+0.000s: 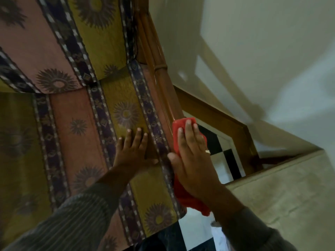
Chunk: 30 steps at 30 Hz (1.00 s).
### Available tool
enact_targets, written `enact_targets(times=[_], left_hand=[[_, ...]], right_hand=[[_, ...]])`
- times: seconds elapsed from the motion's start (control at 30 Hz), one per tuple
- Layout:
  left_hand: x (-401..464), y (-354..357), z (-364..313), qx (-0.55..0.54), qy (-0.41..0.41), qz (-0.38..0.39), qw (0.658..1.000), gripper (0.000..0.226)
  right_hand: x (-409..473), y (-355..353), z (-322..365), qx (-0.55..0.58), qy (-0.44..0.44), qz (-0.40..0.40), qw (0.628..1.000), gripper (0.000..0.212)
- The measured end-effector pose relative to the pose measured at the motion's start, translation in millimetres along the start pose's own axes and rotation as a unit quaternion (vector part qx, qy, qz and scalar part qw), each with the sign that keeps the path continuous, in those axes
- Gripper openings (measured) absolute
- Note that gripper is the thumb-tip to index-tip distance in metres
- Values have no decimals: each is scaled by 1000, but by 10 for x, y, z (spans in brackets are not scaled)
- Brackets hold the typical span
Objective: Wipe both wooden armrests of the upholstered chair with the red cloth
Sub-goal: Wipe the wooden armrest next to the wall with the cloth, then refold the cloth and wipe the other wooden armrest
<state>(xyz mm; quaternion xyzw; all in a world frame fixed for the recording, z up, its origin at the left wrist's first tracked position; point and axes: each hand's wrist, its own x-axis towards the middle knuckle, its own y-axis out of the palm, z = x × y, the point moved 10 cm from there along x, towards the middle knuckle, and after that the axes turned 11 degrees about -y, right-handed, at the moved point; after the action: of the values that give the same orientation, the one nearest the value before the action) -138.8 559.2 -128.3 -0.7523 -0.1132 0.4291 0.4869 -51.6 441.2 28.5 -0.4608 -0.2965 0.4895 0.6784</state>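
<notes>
R hand (pixel 194 160) flat on red cloth (pixel 176 128), armrest (pixel 167 98)

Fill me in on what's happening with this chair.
A person is wiping the glossy brown wooden armrest of a striped, sunburst-patterned upholstered chair. The right hand presses a bright red cloth flat against the armrest, fingers straight. The left hand rests flat on the striped seat cushion beside it. The other armrest is out of view, so its state cannot be told.
</notes>
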Motion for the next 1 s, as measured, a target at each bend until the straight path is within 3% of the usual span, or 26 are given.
enact_targets(times=[0.07,0.1,0.17,0.23,0.3,0.4,0.53,0.7,0.77,0.87,1.0], left_hand=[[-117,-138,-129,-189,-31,72,979,88],[-237,-201,-238,-328,-43,105,938,79],[-563,-330,-427,-534,-78,133,831,68],[-813,-287,-614,-575,-89,149,800,64],[-1022,-301,-793,-585,-76,161,792,45],[-1135,-409,-822,-587,-76,130,795,28],[-1260,-742,-538,-616,-91,76,779,27],[-1593,-1268,437,-641,-82,-63,761,25],[-1850,-1352,973,-640,-110,-110,752,16],[-2292,-1450,1705,-605,-161,-189,757,29],[-2955,-1457,2749,-587,-239,-279,722,17]], right_hand=[[-55,-152,-229,140,85,-82,983,64],[-133,-167,-449,169,167,-99,966,65],[-290,-95,-745,178,302,-42,936,64],[-444,27,-789,202,358,7,912,62],[-550,34,-762,201,371,-14,907,62],[-549,-182,-636,147,330,-97,927,53],[-332,-450,-232,198,254,-179,930,42],[114,-266,617,281,180,-110,936,51],[293,-98,1143,299,145,-80,940,53],[474,129,1914,350,95,-71,929,53],[572,531,3093,409,22,-45,911,55]])
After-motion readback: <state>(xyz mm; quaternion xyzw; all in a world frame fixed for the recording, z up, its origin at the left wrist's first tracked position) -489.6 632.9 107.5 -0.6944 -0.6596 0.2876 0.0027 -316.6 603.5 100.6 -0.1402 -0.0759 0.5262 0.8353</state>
